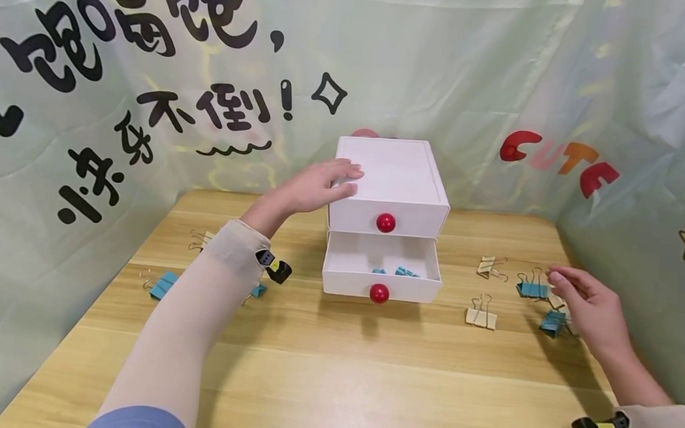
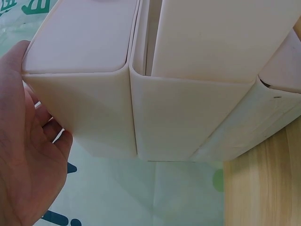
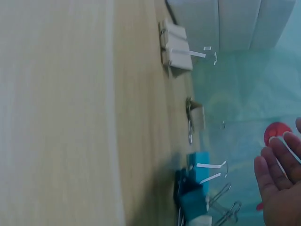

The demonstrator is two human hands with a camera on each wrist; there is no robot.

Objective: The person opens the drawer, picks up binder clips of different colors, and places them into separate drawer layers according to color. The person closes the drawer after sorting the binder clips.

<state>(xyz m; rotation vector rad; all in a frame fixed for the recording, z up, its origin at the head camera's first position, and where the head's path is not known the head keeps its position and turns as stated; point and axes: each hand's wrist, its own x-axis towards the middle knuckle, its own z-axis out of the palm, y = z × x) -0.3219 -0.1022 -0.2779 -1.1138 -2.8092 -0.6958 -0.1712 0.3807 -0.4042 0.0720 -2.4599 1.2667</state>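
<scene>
A white two-drawer box [image 1: 394,168] with red knobs stands at the back of the table. Its lower drawer [image 1: 344,284] is pulled out, with a few blue binder clips [image 1: 406,271] inside; the upper one is closed. My left hand [image 1: 315,186] rests on the box's top left edge, its fingers lying over the top. To the right, my right hand [image 1: 598,315] hovers by a group of binder clips, nearest a blue binder clip [image 1: 532,290] and another blue clip [image 1: 552,322]. In the right wrist view, that hand [image 3: 282,183] has extended fingers and nothing in them.
Two cream binder clips [image 1: 480,319] lie between the box and my right hand. Left of the box, a blue clip [image 1: 164,285], a cream clip [image 1: 207,238] and another blue clip [image 1: 259,290] are partly behind my left arm. A printed cloth [image 1: 445,83] hangs behind the wooden table [image 1: 332,383].
</scene>
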